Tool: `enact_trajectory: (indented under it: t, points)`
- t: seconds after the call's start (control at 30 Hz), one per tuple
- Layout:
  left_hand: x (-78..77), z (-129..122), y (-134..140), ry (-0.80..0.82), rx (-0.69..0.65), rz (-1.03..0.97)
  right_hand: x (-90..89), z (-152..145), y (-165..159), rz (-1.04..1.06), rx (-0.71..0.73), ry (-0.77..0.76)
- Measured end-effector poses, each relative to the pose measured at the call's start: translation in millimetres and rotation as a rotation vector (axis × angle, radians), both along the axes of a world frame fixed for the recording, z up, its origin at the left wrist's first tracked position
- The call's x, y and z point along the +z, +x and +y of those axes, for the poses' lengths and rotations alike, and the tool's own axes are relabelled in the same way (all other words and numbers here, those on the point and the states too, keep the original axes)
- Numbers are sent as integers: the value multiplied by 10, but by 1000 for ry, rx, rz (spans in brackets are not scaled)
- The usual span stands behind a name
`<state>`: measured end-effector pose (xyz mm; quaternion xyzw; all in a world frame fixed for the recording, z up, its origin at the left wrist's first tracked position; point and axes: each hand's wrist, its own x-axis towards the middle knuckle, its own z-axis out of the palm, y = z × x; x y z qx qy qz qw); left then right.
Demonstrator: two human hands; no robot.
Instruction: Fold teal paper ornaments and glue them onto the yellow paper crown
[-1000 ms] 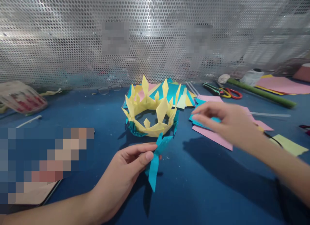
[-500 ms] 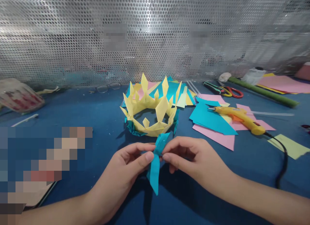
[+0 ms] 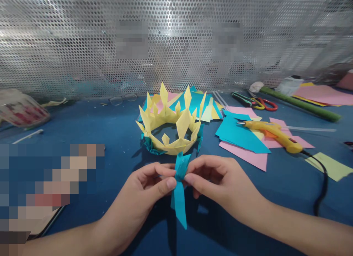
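Note:
A folded blue paper strip (image 3: 180, 202) hangs upright between my two hands, its pointed lower end above the tabletop. My left hand (image 3: 146, 193) pinches its left side with thumb and forefinger. From the other side, my right hand (image 3: 217, 177) grips the same strip near its middle, fingers curled. A shiny patch shows on the strip's upper part. Just behind the hands stands a yellow paper crown (image 3: 183, 125) with tall pointed tips. Crumpled blue paper pieces (image 3: 151, 146) cling to the crown's lower left and right sides.
On the right, a yellow glue gun (image 3: 275, 133) with a black cord lies over blue and pink paper scraps (image 3: 242, 160). Scissors (image 3: 266, 104), a green stick (image 3: 300, 103) and eyeglasses (image 3: 122, 99) lie farther back. A perforated metal panel (image 3: 179, 39) rises behind the table.
The blue paper strip has turned between my fingers: its lower tip has swung right and its top slightly left. My hands have barely shifted, and the crown stays put.

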<state>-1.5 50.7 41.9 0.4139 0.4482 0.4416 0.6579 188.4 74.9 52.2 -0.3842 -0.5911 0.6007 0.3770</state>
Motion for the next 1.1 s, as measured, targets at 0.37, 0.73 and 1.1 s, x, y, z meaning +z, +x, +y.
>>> enact_trajectory:
  t: [0.37, 0.73, 1.1]
  points:
    - [3, 19, 28, 32, -32, -16, 7, -6, -7, 13, -2, -9]
    - [34, -3, 41, 15, -4, -1, 1, -11, 5, 23, 80, -121]
    - [63, 7, 31, 188, 41, 291, 13, 23, 2, 76, 65, -176]
